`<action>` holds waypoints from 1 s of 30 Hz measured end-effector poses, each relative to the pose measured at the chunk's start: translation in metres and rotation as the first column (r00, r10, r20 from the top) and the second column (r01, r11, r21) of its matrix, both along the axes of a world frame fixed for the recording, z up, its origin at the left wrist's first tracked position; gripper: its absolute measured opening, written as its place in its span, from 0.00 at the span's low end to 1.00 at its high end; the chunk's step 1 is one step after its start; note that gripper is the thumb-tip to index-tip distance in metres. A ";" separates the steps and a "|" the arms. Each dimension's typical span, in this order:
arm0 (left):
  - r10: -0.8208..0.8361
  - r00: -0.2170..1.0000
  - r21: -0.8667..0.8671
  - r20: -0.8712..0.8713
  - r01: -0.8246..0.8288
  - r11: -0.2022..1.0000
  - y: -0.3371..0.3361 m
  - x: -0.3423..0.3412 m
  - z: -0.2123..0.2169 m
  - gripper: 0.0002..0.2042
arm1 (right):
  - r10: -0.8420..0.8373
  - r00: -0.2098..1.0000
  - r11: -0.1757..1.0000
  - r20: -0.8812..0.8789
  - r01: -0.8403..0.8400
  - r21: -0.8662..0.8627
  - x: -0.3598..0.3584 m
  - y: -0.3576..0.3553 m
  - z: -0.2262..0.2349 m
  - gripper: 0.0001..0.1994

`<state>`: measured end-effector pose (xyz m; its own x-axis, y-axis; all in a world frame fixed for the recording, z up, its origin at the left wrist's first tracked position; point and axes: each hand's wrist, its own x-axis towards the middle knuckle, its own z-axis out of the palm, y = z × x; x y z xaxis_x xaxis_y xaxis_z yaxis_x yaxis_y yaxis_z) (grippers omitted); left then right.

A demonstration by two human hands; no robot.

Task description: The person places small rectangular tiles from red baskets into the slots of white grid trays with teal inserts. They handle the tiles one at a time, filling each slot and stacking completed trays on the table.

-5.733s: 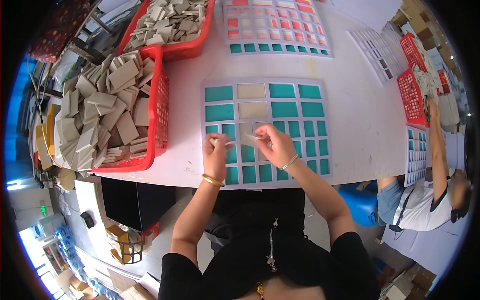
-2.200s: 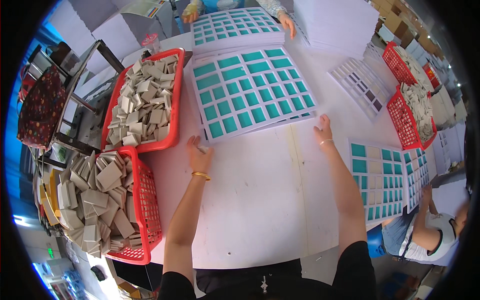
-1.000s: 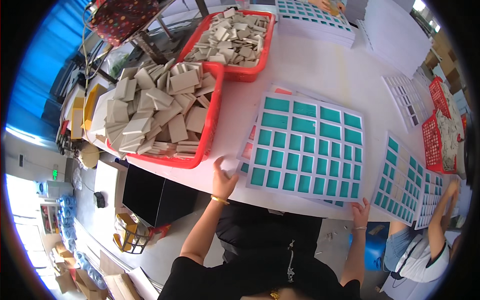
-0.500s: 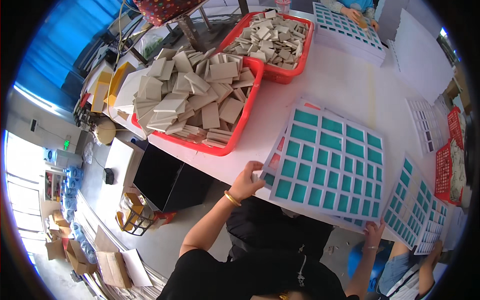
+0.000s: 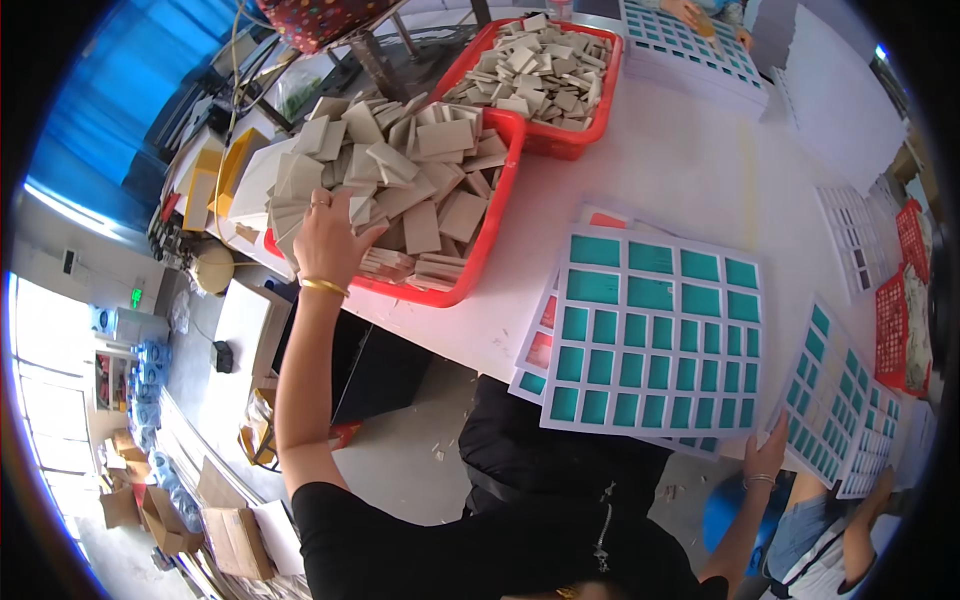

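Beige tile pieces (image 5: 400, 180) fill the near red basket (image 5: 478, 270) in a loose heap, and I see my left hand (image 5: 325, 235) resting on the near side of this heap. Its fingers (image 5: 350, 238) are bent down onto the pieces; I cannot tell if they already grip one or only press on them. A gold bangle (image 5: 322, 287) sits on that wrist, and a ring shows on one finger.

My right hand (image 5: 768, 452) is at the lower right corner of the white grid sheet (image 5: 655, 330), which has teal squares in rows. The fingers are spread and touch the sheet's edge; I see no closed grip there. This sheet lies on top of other sheets, one with red squares (image 5: 545, 345) showing at its left side, and the stack hangs a little over the edge of the white table (image 5: 660, 170).

A second red basket (image 5: 560, 140) with smaller beige pieces stands behind the first one, touching it. More teal grid sheets (image 5: 835, 400) lie just right of my sheet. At the far end of the table another person's hand (image 5: 690, 12) is on a further grid sheet.
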<state>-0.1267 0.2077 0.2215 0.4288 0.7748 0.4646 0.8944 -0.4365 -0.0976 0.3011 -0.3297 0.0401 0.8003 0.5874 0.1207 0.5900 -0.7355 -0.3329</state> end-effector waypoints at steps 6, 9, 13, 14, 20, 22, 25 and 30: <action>0.084 0.949 -0.053 -0.303 -0.104 0.993 0.037 -0.013 -0.012 0.14 | -0.018 0.995 0.999 -0.098 0.022 0.048 -0.003 0.004 0.018 0.33; 0.060 0.995 0.005 -0.085 -0.060 0.998 0.030 -0.021 0.006 0.14 | -0.010 0.994 0.999 -0.112 0.015 0.050 -0.010 0.017 0.034 0.29; 0.032 0.997 -0.167 -0.073 -0.044 0.985 0.022 -0.021 0.020 0.16 | 0.182 0.982 0.976 -0.052 -0.174 0.135 -0.008 0.046 0.033 0.26; -0.015 0.998 -0.162 -0.055 0.006 0.987 0.027 -0.027 0.011 0.16 | 0.173 0.980 0.981 -0.101 -0.163 0.104 -0.009 0.056 0.034 0.25; -0.093 0.948 0.055 0.303 0.080 0.995 0.034 -0.017 -0.004 0.14 | 0.272 0.960 0.958 -0.061 -0.264 0.112 -0.014 0.099 0.035 0.24; -0.278 0.881 0.302 0.382 0.165 0.939 0.030 -0.009 -0.007 0.11 | 0.310 0.950 0.943 -0.043 -0.302 0.138 -0.015 0.111 0.042 0.24; -0.078 0.690 -0.047 0.719 0.160 0.986 -0.004 0.012 -0.013 0.09 | 0.385 0.922 0.893 -0.034 -0.362 0.268 -0.021 0.134 0.053 0.24; 0.020 0.381 -0.318 0.924 0.739 0.594 -0.113 0.108 -0.077 0.12 | 0.639 0.721 0.676 -0.267 -0.361 0.642 -0.082 0.206 0.080 0.25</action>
